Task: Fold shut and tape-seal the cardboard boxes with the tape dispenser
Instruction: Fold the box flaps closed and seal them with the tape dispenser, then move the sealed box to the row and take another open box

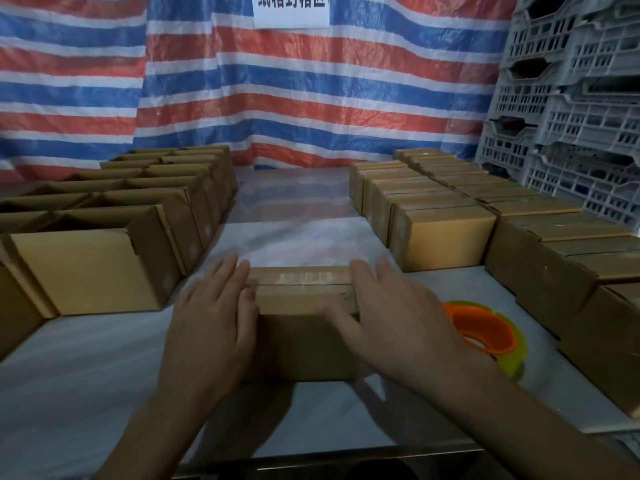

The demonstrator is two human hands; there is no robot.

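A small cardboard box (301,303) stands in the middle of the table with its top flaps folded down and a strip of clear tape along the seam. My left hand (214,313) lies flat with straight fingers over the box's left end. My right hand (391,320), blurred, spreads open over the right end, its thumb on the top. The orange and green tape dispenser (485,330) lies on the table just right of my right hand, with nothing holding it.
Several boxes (104,258) with raised flaps stand in rows on the left. Several closed boxes (446,237) are lined up on the right. Grey plastic crates (571,109) are stacked at the far right. A striped tarpaulin (277,98) hangs behind the white table (86,393).
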